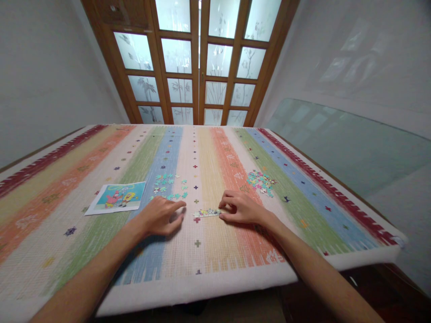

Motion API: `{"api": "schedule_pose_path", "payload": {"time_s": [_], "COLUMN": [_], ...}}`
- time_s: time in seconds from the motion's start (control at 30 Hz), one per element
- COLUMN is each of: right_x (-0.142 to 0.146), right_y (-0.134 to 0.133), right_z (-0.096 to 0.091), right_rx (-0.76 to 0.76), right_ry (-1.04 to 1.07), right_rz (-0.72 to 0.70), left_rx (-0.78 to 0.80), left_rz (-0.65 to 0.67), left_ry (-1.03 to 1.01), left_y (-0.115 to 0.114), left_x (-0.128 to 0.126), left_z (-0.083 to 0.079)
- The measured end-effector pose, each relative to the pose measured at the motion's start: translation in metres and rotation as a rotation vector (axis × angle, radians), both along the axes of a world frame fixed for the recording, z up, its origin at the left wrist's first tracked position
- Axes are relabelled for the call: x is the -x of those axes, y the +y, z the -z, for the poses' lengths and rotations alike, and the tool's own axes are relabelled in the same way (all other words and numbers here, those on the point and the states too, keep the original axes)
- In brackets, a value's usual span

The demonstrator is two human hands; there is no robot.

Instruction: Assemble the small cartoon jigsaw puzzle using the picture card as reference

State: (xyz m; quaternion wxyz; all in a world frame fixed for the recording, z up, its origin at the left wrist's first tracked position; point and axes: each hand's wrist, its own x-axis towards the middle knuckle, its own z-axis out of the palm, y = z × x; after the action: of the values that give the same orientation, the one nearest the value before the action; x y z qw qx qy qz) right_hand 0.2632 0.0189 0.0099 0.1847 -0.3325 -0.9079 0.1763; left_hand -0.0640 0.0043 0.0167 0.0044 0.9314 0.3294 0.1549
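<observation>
We list: one narrow, multicoloured jigsaw strip [206, 213], flat on our striped-cloth tabletop [215, 251]; our right hand [241, 207], grip pinching its right end; our left hand [162, 216], grip parted, empty, nearby.

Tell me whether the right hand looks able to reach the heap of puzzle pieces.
Probably yes: the heap of puzzle pieces lies just beyond the right hand, with only patterned tablecloth between, though that hand is at the end of the puzzle strip.

And there's a lane between teal pieces [164, 182] and mixed heap [261, 181], puzzle strip [206, 213] and right hand [240, 207] crowding its near end!
</observation>
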Motion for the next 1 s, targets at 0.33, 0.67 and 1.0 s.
{"api": "schedule_pose_path", "payload": {"time_s": [0.33,0.67,1.0], "right_x": [0.001,0.0,0.013], "right_y": [-0.001,0.0,-0.012], "right_z": [-0.002,-0.001,-0.006], "right_rx": [-0.002,0.015,0.092], "right_ry": [-0.001,0.013,0.187], "right_rz": [0.007,0.011,0.036], "left_rx": [0.058,0.19,0.651], "left_rz": [-0.169,-0.217,-0.057], "left_ry": [0.18,-0.088,-0.61], "left_y": [0.016,0.015,0.0], "left_x": [0.026,0.019,-0.015], "left_z": [-0.01,-0.016,-0.004]}}
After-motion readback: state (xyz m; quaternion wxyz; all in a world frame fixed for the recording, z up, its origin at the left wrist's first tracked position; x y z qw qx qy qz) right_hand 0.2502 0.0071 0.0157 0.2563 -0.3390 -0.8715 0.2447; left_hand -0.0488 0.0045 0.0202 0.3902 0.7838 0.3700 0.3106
